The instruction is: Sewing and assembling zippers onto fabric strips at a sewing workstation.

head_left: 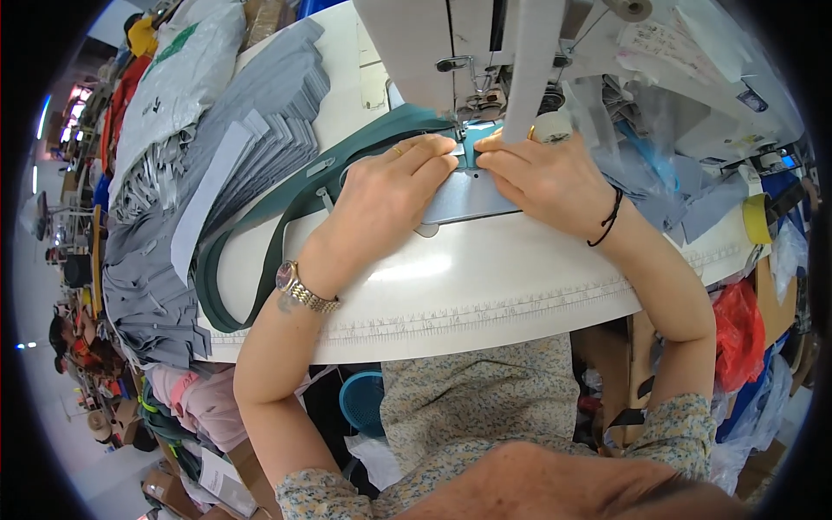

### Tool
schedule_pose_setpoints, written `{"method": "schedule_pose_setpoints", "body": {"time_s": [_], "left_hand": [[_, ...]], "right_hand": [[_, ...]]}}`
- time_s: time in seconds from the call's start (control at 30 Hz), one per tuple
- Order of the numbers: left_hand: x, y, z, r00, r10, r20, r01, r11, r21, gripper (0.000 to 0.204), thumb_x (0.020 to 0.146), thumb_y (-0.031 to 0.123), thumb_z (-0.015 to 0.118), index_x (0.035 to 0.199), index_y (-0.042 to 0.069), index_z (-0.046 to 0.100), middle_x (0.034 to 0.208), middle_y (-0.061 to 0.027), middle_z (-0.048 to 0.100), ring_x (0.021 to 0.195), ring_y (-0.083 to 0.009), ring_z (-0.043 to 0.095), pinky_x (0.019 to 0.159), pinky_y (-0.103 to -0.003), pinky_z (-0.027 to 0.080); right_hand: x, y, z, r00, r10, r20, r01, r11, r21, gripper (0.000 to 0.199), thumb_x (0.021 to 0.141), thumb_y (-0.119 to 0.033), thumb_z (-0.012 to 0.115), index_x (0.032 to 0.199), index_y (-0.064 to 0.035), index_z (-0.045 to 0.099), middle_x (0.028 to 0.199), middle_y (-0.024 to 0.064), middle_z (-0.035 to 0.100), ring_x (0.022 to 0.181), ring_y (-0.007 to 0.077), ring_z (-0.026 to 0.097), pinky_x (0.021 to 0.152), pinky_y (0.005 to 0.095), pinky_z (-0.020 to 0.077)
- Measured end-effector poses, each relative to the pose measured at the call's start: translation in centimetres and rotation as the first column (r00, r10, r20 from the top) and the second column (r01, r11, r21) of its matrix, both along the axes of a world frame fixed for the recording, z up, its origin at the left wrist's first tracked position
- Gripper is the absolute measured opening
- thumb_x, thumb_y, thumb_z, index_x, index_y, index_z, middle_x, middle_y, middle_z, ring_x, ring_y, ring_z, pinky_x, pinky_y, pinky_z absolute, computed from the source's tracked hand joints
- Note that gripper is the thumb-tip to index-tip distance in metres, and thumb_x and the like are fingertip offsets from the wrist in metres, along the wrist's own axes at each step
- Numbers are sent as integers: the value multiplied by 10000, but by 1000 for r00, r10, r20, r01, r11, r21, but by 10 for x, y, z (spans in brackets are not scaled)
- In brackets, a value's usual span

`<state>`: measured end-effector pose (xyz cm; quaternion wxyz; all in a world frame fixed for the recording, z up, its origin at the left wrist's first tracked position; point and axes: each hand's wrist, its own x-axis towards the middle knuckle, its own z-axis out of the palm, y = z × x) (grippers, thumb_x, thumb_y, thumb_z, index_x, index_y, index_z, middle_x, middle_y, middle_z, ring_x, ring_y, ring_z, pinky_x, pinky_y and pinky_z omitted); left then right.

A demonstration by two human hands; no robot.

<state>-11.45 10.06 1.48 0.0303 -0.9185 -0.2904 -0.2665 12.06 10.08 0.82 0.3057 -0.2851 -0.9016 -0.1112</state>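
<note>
1. The white worktop (485,286) carries a sewing machine (485,35) at its far edge; its near edge, bare, curves past the lap.
2. A stack of grey fabric pieces (251,130) fills the far left.
3. A long green strip (260,234) loops left; most lies unsewn, one end under the needle.
4. The left hand (390,186) and right hand (546,178) press that end flat, fingers narrow, tips nearly touching.
5. Clutter crowds the right.
</note>
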Motion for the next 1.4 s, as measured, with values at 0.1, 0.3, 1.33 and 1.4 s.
{"method": "schedule_pose_setpoints", "body": {"time_s": [0.1,0.3,1.33,1.4], "left_hand": [[2,-1,1,1000,13,24,-11,997,-74,191,836,-8,671,1025,19,673,1123,-101,701,988,-285,695,819,-366,580],[5,1,2,999,44,31,-41,994,-105,195,853,-15,652,1044,15,667,1167,-119,686,1033,-300,681,853,-375,574],[-22,-75,48,945,304,-122,-303,953,31,233,816,94,599,1025,1,650,956,-123,634,789,-232,674,607,-322,560],[-45,-60,61,897,441,-21,-433,888,153,150,811,81,616,955,43,636,885,-108,609,771,-254,667,599,-347,539]], "right_hand": [[1,1,1,999,-35,7,35,999,7,62,777,-60,599,831,-84,616,825,0,646,685,191,622,1013,451,430],[2,4,-3,997,-79,-9,79,997,2,94,801,-68,591,873,-84,650,754,26,634,753,222,650,1055,465,402],[-24,-46,27,925,333,182,-326,943,-68,339,769,-65,632,1098,13,641,1116,104,663,954,229,622,847,347,533],[-55,-59,32,906,405,123,-393,913,-112,350,770,-70,638,1104,34,638,1210,118,638,975,230,598,847,337,521]]}}
